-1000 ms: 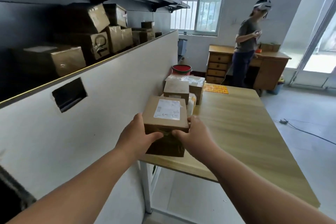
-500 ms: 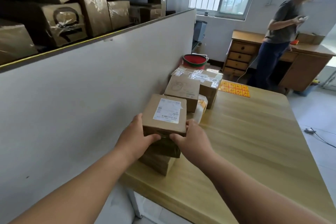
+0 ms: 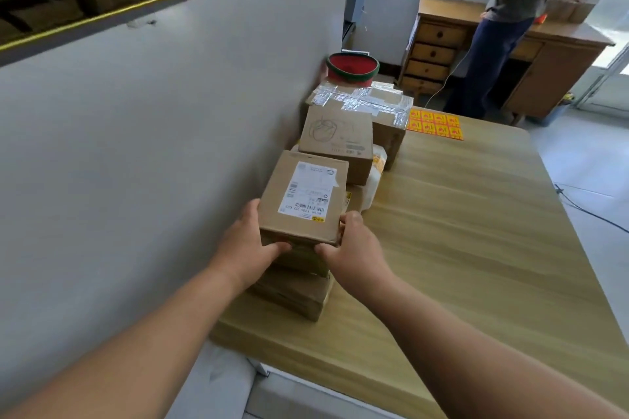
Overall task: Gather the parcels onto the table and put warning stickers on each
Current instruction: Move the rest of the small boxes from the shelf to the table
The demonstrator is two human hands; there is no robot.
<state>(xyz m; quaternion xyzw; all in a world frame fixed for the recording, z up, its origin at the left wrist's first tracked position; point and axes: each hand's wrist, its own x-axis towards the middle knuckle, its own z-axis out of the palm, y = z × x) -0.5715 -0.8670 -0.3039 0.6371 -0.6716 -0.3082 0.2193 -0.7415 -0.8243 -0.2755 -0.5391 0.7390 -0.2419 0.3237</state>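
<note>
Two parcels stack at the near-left edge of the bench: left grip and right grip curl round the labelled parcel, over a flatter parcel. Gathering, seemingly; next, settle it squarely and release. The sticker sheet lies at the far end.

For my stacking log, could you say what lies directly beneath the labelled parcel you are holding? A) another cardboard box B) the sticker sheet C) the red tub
A: a flat cardboard box shows under the labelled parcel that the left hand and right hand grip.

Parcels crowd the partition, table bare rightward
</note>
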